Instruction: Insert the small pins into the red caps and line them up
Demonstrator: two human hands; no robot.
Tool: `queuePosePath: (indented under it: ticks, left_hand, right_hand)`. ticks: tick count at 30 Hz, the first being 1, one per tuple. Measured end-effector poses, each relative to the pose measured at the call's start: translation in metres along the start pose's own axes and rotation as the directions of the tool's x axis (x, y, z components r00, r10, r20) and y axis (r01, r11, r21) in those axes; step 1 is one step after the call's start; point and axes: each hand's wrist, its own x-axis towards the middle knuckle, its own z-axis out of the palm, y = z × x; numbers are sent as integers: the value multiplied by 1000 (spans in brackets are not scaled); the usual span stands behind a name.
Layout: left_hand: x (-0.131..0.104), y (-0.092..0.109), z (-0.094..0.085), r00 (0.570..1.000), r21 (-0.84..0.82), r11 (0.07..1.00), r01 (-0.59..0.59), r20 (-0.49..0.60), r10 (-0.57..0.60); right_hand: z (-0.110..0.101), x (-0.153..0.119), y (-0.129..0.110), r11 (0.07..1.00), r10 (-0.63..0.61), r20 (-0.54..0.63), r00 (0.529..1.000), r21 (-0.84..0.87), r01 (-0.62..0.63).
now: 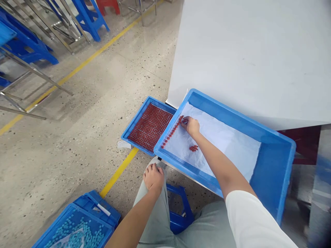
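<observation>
A large blue tray [227,120] lined with white paper [222,141] rests at the table's corner. Along its left side runs a row of small red pieces [172,132]. My right hand [190,125] is at the upper end of that row, its fingers bent together at the pieces; whether a piece is between them is too small to tell. A small pile of red pieces [193,148] lies on the paper below my right hand. My left hand [153,176] rests on my knee, fingers loosely spread, holding nothing.
A smaller blue tray [137,120] full of red pieces in rows sits left of the large one. Blue bins [90,206] with light-blue pieces stand on the floor at lower left. The white table [248,62] extends behind; stools [90,17] are at upper left.
</observation>
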Motion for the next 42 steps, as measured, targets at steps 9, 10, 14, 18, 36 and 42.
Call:
queuePosePath:
  ticks: [9,10,14,18,36,42]
  left_hand:
    - [-1,0,0,1000,2,1000,0,-6,0]
    - [-1,0,-1,1000,2,1000,0,-4,0]
    - [-1,0,-2,1000,-1,1000,-4,4,4]
    - [0,0,-2,1000,0,1000,-2,9,2]
    - [0,0,-4,1000,13,1000,-6,11,6]
    - [-2,-3,-7,1000,25,999,-25,16,24]
  right_hand:
    - [0,2,2,1000,-1,-15,1000,15,1]
    - [0,3,3,1000,2,-21,1000,16,-2]
    - [-1,8,8,1000,12,-64,998,28,-10]
    - [2,17,7,998,-4,-75,997,54,9]
    - [-4,21,1,997,52,-82,995,68,-46]
    - [-57,-20,38,996,-83,80,993,21,81]
